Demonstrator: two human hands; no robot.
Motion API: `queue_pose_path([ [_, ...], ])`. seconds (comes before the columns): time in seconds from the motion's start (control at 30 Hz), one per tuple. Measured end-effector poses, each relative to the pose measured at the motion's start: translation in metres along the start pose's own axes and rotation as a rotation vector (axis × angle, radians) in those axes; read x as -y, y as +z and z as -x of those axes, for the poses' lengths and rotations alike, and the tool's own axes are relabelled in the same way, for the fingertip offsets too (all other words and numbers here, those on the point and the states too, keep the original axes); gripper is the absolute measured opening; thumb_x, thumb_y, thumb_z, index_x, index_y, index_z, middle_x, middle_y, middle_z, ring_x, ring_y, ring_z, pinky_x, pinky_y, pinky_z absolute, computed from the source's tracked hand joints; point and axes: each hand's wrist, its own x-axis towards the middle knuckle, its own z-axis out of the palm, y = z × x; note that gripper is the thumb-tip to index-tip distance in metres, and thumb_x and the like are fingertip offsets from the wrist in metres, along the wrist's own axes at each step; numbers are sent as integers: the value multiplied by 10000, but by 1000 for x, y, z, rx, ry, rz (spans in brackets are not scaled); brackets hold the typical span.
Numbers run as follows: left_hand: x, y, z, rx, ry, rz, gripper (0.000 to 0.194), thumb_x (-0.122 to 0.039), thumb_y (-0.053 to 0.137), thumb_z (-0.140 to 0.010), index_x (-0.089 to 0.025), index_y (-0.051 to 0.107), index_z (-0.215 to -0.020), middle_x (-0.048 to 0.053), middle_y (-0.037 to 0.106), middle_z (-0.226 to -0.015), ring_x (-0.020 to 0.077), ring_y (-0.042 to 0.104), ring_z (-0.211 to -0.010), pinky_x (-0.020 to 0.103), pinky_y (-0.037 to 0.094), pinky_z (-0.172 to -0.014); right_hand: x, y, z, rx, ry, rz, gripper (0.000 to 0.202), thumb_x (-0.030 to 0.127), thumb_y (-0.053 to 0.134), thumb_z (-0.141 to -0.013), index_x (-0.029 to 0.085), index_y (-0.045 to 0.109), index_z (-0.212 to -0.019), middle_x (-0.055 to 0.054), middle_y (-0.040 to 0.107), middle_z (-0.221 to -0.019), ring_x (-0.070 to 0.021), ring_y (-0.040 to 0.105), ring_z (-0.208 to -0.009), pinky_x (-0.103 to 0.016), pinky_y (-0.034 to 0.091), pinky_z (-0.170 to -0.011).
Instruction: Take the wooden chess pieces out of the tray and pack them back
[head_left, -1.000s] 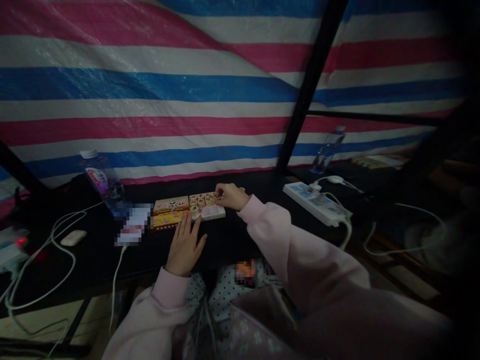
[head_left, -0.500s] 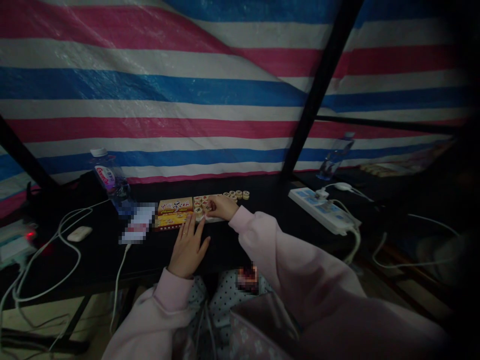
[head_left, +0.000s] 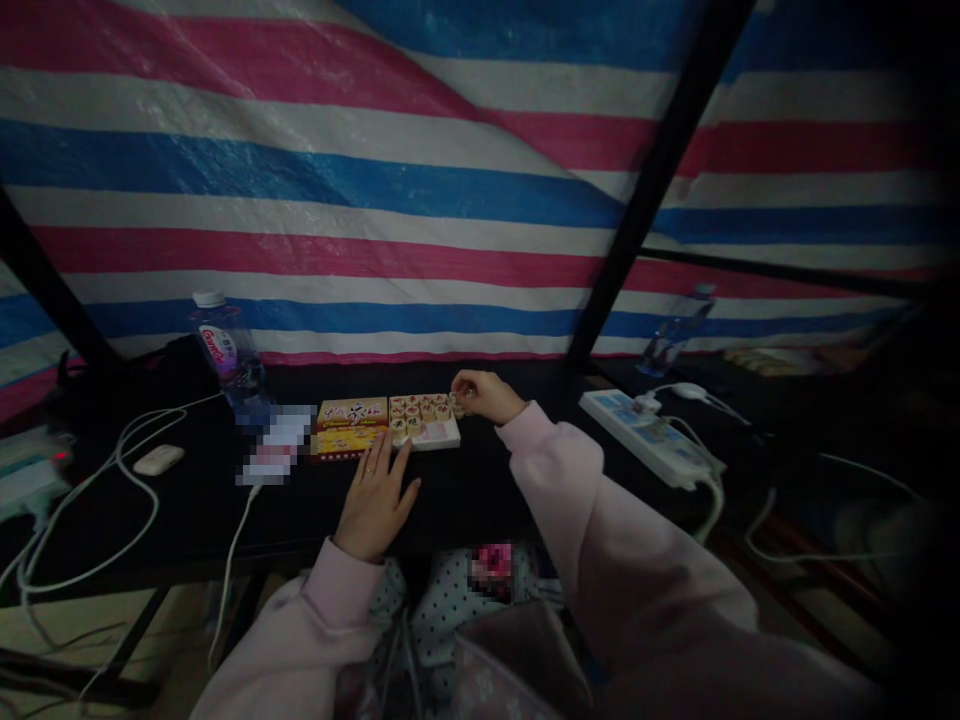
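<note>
A white tray (head_left: 450,439) holds several round Chinese chess pieces (head_left: 426,405) with red and black characters, standing in rows at its back and left. Against the tray's left side lies a yellow and red Chinese chess box (head_left: 349,437). My left hand (head_left: 373,500) is open, its fingers spread and the tips touching the front edges of box and tray. Just past the tray's right back corner, my right hand (head_left: 489,397) has thumb and forefinger pinched on a chess piece, mostly hidden by the fingers. Loose pieces beside the tray are largely covered by that hand.
Left on the black table (head_left: 285,530) are a phone (head_left: 277,445) with a cable, a bottle (head_left: 231,360), a white case (head_left: 159,459) and looped cables. A power strip (head_left: 645,435) and another bottle (head_left: 675,330) stand right. A striped sheet (head_left: 420,240) hangs behind.
My right hand has moved right, from over the tray to the pieces beside it, uncovering the tray's right part. My left hand stays in place.
</note>
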Motion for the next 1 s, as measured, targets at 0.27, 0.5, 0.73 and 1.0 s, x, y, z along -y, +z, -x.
queue_pose_path([
  [0.27, 0, 0, 1, 3, 0, 6, 518, -371, 375, -892, -179, 324, -1371, 145, 271, -1461, 255, 207, -1356, 442, 281, -1072, -54, 17, 20, -13, 134, 64, 308, 257, 699, -632, 205, 567, -905, 20, 574, -801, -119, 536, -722, -214, 383, -608],
  [0.5, 1, 3, 1, -20, 11, 9, 515, -361, 386, -887, -183, 326, -1366, 143, 297, -1450, 255, 212, -1355, 447, 299, -1059, -56, 31, 20, -45, 104, 80, 313, 299, 685, -673, 200, 543, -934, -8, 557, -857, -140, 536, -788, -245, 405, -663],
  [0.73, 0, 0, 1, -5, -8, 15, 510, -370, 379, -889, -193, 329, -1364, 123, 292, -1456, 247, 205, -1358, 439, 283, -1071, -56, 35, 18, -71, 118, 56, 222, 324, 646, -716, 213, 521, -864, -9, 602, -855, -148, 559, -790, -243, 409, -645],
  [1.0, 0, -2, 0, 34, -12, -8, 518, -376, 372, -892, -189, 312, -1371, 123, 269, -1466, 250, 190, -1362, 435, 275, -1076, -63, 40, 16, -99, 89, 42, 188, 326, 627, -714, 223, 494, -797, 11, 605, -810, -137, 559, -728, -224, 389, -592],
])
